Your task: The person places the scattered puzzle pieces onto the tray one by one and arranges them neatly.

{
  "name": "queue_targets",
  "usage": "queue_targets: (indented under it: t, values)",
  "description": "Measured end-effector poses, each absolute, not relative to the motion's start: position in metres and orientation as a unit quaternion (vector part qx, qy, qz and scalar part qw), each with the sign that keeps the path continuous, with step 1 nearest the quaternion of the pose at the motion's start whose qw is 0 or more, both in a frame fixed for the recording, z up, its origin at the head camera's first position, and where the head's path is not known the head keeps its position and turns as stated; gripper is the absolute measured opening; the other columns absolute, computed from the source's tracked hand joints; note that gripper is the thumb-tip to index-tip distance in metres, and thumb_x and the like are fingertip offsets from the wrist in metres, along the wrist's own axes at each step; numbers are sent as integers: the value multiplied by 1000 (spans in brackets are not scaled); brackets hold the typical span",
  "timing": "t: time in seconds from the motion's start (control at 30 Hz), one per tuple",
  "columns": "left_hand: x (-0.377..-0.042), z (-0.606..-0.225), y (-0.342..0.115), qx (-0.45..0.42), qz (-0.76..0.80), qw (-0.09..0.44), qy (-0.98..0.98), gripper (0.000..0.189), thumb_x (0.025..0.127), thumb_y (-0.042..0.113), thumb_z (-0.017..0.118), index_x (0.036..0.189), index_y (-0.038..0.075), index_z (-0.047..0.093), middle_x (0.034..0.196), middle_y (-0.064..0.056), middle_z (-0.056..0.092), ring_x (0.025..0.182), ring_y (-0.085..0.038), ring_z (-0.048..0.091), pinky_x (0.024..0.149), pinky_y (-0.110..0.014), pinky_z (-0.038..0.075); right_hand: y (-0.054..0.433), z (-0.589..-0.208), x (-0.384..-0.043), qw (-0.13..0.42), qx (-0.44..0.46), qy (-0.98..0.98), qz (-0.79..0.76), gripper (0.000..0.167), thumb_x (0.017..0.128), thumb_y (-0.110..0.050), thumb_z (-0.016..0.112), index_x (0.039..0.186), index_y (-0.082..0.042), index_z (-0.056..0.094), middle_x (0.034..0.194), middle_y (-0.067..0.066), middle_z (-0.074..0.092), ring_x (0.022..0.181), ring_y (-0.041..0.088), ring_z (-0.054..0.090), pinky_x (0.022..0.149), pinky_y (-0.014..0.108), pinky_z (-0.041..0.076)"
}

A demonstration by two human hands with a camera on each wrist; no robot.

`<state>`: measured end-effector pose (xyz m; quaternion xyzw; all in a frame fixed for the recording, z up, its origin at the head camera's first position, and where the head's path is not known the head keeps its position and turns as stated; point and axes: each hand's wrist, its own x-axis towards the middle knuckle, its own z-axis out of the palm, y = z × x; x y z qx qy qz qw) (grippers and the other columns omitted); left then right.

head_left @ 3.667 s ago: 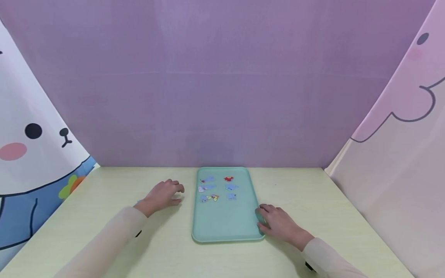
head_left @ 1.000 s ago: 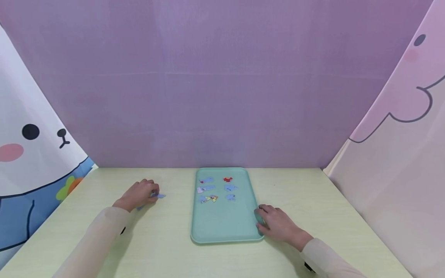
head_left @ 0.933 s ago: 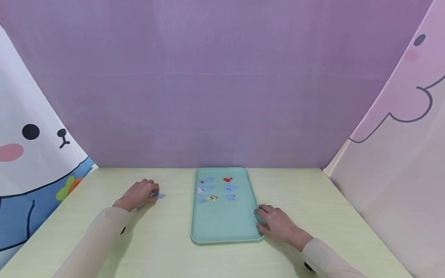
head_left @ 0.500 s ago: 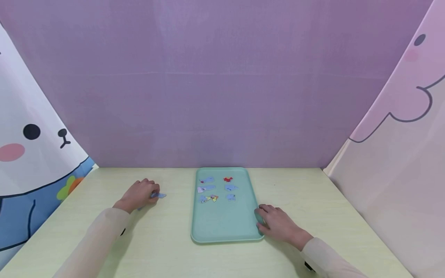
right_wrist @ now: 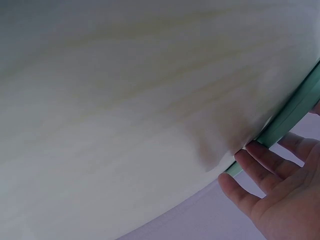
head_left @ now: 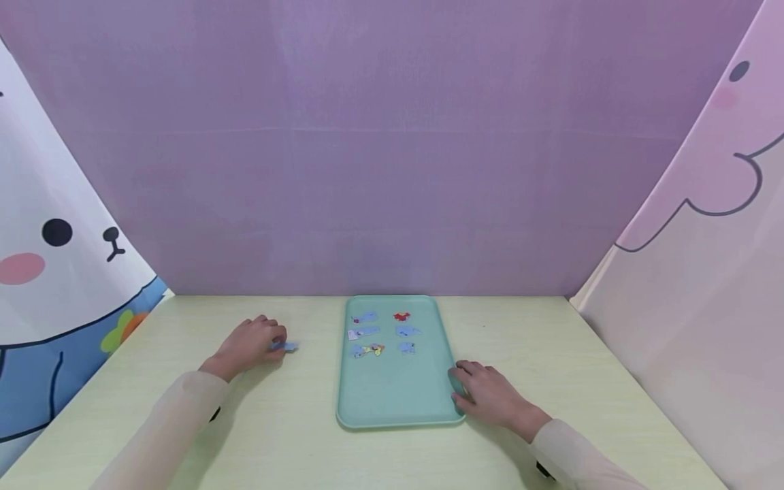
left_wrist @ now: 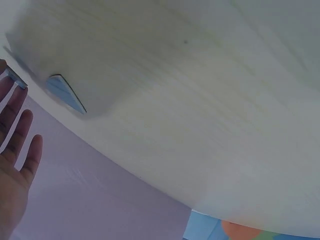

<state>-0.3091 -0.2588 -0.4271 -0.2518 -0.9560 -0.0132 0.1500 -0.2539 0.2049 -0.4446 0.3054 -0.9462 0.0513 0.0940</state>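
In the head view my left hand (head_left: 250, 346) is low over the left half of the table and pinches a small flat blue cut-out piece (head_left: 289, 346) that sticks out past the fingertips. The left wrist view shows a second blue piece (left_wrist: 65, 92) on the table near that hand. My right hand (head_left: 492, 397) is at the right rim of a pale green tray (head_left: 398, 405), holding it by the near right side with fingers and thumb spread along the edge. Several small printed pieces lie in two columns in the far half of the tray, including a red piece (head_left: 401, 316).
The light wooden table (head_left: 306, 449) ends at a purple cloth wall (head_left: 392, 170) behind the tray. A printed bear cloth (head_left: 61, 286) hangs on the left and a pink and white cloth (head_left: 704, 272) on the right.
My left hand has gone from beside the tray to a blue piece farther left, pinched it, and just shifted slightly right with it. The right hand has stayed at the tray's rim.
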Motion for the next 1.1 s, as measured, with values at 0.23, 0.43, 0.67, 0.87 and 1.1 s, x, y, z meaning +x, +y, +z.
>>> queue_targets:
  t: [0.23,0.43,0.67,0.87,1.1]
  values:
    - [-302,-426,-252,-266,-21,152,-952,12,75,26,70,82,19,65,77,7,60,75,-14,50,62,-31,41,205,-445,-254,94,304,-947,53,42,85,-32,58,119,-6,56,121,16,55,112,32,53,87,47,45]
    - [-297,-427,-243,-289,-27,165,-943,12,74,25,71,82,19,65,78,8,61,79,-14,52,64,-31,42,205,-444,-253,92,302,-947,55,42,86,-31,58,119,-5,56,121,16,55,112,32,53,88,47,45]
    - [-292,-424,-230,-312,-17,187,-932,12,72,24,71,80,19,64,76,8,59,78,-13,51,64,-31,42,204,-443,-253,97,307,-945,53,42,85,-30,59,118,-5,56,120,16,56,110,32,53,86,47,46]
    - [-288,-421,-216,-321,-18,179,-930,13,72,25,71,81,18,64,76,9,58,77,-12,49,65,-30,41,204,-443,-253,97,308,-945,51,42,85,-31,58,119,-5,56,120,16,56,111,31,53,86,46,46]
    - [-286,-420,-195,-339,-26,181,-923,12,74,26,69,82,20,63,77,9,58,78,-11,48,66,-30,41,204,-443,-253,101,311,-944,50,42,85,-30,59,118,-4,56,119,16,56,110,32,54,85,46,47]
